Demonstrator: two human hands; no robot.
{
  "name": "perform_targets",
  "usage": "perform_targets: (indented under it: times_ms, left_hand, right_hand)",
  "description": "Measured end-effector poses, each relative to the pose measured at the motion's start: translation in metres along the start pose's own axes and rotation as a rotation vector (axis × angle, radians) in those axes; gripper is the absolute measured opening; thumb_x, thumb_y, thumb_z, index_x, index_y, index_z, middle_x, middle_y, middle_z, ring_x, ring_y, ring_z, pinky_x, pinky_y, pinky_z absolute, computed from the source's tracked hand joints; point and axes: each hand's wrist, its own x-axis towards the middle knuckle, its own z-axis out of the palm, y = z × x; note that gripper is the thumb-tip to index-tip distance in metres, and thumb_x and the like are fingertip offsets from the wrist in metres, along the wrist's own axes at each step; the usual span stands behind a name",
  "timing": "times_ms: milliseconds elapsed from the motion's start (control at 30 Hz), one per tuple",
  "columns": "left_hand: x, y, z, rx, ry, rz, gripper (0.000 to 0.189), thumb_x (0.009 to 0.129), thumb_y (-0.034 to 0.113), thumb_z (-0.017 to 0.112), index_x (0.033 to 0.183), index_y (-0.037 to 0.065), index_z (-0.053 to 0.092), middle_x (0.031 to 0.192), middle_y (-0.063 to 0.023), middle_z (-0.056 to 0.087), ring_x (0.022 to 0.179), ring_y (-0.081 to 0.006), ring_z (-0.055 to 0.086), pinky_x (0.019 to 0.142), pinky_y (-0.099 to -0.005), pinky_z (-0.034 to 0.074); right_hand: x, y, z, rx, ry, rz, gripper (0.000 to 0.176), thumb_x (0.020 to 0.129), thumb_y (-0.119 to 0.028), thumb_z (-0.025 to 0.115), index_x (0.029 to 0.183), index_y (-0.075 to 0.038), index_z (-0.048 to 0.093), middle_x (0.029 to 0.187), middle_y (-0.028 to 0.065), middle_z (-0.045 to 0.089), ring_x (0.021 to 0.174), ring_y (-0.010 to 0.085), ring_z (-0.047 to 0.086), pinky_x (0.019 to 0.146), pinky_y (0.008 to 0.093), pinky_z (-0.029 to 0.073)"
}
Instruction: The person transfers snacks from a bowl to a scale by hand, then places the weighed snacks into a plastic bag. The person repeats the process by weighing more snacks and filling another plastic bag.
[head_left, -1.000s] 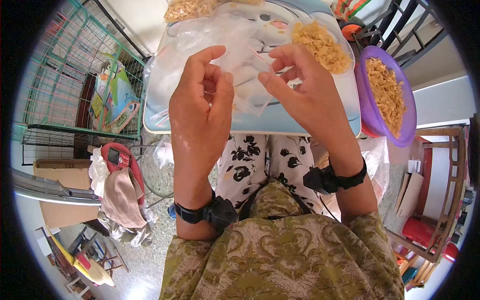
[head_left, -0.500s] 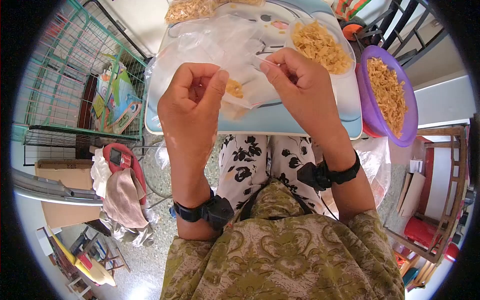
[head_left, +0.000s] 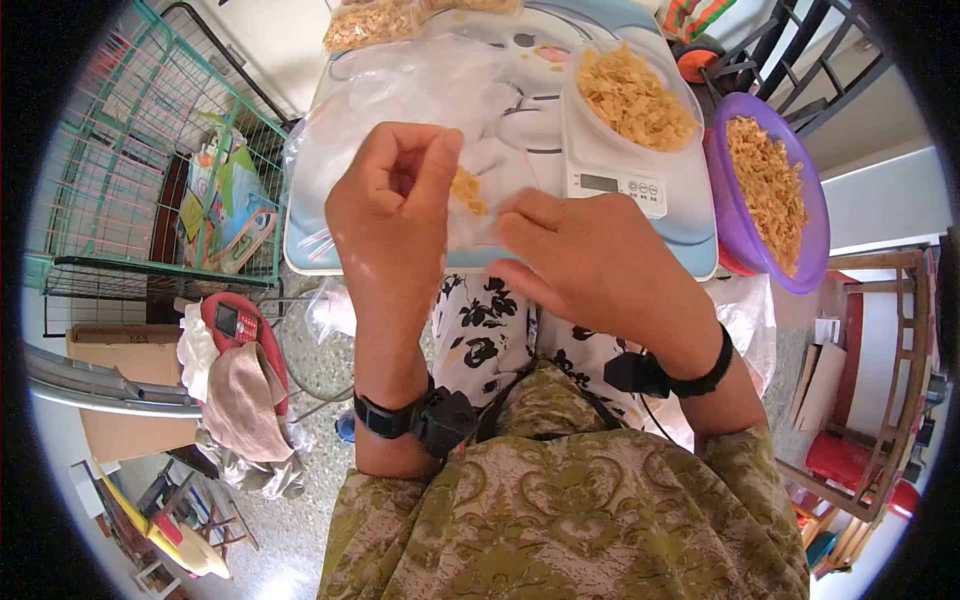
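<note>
Two hands flank a clear plastic bag (head_left: pixel 493 200): it lies between and just ahead of our palms, and its few yellow flakes (head_left: pixel 468 192) sit right beside our left hand (head_left: pixel 395 200), the nearer one, though the see-through film keeps us from telling its long axis. Our left forearm points almost straight ahead, thumb and forefinger pinched together on the bag's film. Our right hand (head_left: pixel 595 250) slants inward, back upward and half open, thumb parted from fingers, just short of the scale (head_left: pixel 615 188); whether it touches film, we cannot tell.
</note>
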Motion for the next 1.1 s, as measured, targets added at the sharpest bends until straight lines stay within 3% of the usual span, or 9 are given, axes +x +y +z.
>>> perform_targets:
  times_ms: [133,300,533,600,667,767,833,933,1100]
  left_hand:
    - [-0.001,-0.002,-0.006,-0.036,0.082,-0.007,0.013,0.091,0.011,0.069,0.086,0.000,0.065,0.070,0.0027,0.059,0.061,-0.0017,0.047,0.053,-0.0185,0.038]
    - [-0.006,0.019,-0.006,0.021,0.085,0.055,0.014,0.090,0.012,0.069,0.088,0.000,0.063,0.070,0.0013,0.061,0.060,-0.0024,0.050,0.052,-0.0194,0.039]
    - [0.007,-0.021,0.023,0.014,-0.056,-0.017,0.017,0.091,0.016,0.069,0.092,0.001,0.061,0.068,-0.0010,0.060,0.054,-0.0049,0.051,0.047,-0.0209,0.040]
    - [0.005,-0.018,0.028,-0.043,-0.105,-0.091,0.017,0.092,0.017,0.066,0.092,0.001,0.061,0.068,-0.0010,0.059,0.054,-0.0053,0.052,0.048,-0.0216,0.042]
    - [0.006,-0.020,0.031,-0.070,-0.121,-0.106,0.017,0.093,0.017,0.065,0.092,0.000,0.061,0.068,-0.0008,0.059,0.054,-0.0055,0.052,0.048,-0.0214,0.042]
    - [0.008,-0.019,0.031,-0.132,-0.127,-0.140,0.016,0.094,0.016,0.064,0.093,0.000,0.061,0.068,-0.0009,0.059,0.054,-0.0060,0.053,0.048,-0.0213,0.043]
    - [0.010,-0.021,0.030,-0.177,-0.126,-0.152,0.015,0.094,0.015,0.063,0.094,0.000,0.061,0.069,-0.0011,0.058,0.054,-0.0063,0.053,0.049,-0.0213,0.044]
    - [0.012,-0.027,0.032,-0.310,-0.082,-0.145,0.016,0.094,0.015,0.062,0.095,-0.001,0.059,0.071,-0.0031,0.060,0.057,-0.0071,0.056,0.052,-0.0212,0.046]
    - [0.008,-0.028,0.040,-0.275,-0.137,-0.172,0.015,0.095,0.015,0.062,0.098,0.000,0.060,0.071,-0.0018,0.059,0.055,-0.0073,0.055,0.051,-0.0215,0.048]
  right_hand:
    - [0.004,0.008,0.002,-0.019,0.010,0.034,0.021,0.079,-0.016,0.072,0.084,-0.005,0.055,0.091,0.0048,0.061,0.073,0.0294,0.062,0.061,0.0381,0.050]
    - [0.007,0.009,0.008,0.085,0.260,-0.082,0.019,0.079,-0.014,0.072,0.086,-0.005,0.056,0.109,0.0062,0.063,0.079,0.0285,0.065,0.064,0.0375,0.052]
    - [-0.010,0.025,0.009,0.002,0.196,0.093,0.020,0.080,-0.013,0.073,0.095,-0.008,0.060,0.120,0.0050,0.061,0.076,0.0273,0.065,0.065,0.0354,0.055]
    - [-0.015,0.025,0.003,0.198,0.248,0.022,0.027,0.082,-0.015,0.069,0.105,-0.008,0.058,0.119,0.0085,0.058,0.080,0.0294,0.066,0.063,0.0409,0.054]
    - [-0.022,0.031,-0.002,0.228,0.305,0.042,0.025,0.083,-0.014,0.069,0.106,-0.009,0.060,0.113,0.0101,0.061,0.077,0.0291,0.066,0.063,0.0400,0.054]
    - [-0.038,0.049,-0.019,0.133,0.447,0.290,0.019,0.084,-0.009,0.072,0.102,-0.006,0.067,0.092,0.0064,0.068,0.066,0.0151,0.059,0.056,0.0263,0.047]
    - [-0.041,0.059,-0.039,0.058,0.464,0.498,0.017,0.086,-0.011,0.066,0.102,-0.004,0.065,0.090,0.0132,0.067,0.075,0.0246,0.066,0.063,0.0334,0.052]
    - [-0.044,0.093,-0.054,0.015,0.490,0.450,0.021,0.085,-0.010,0.067,0.105,-0.003,0.064,0.091,0.0139,0.067,0.074,0.0245,0.066,0.062,0.0324,0.052]
    - [-0.023,0.125,-0.056,0.022,0.375,0.366,0.030,0.086,-0.018,0.066,0.111,-0.002,0.064,0.100,0.0172,0.065,0.084,0.0302,0.065,0.074,0.0384,0.052]
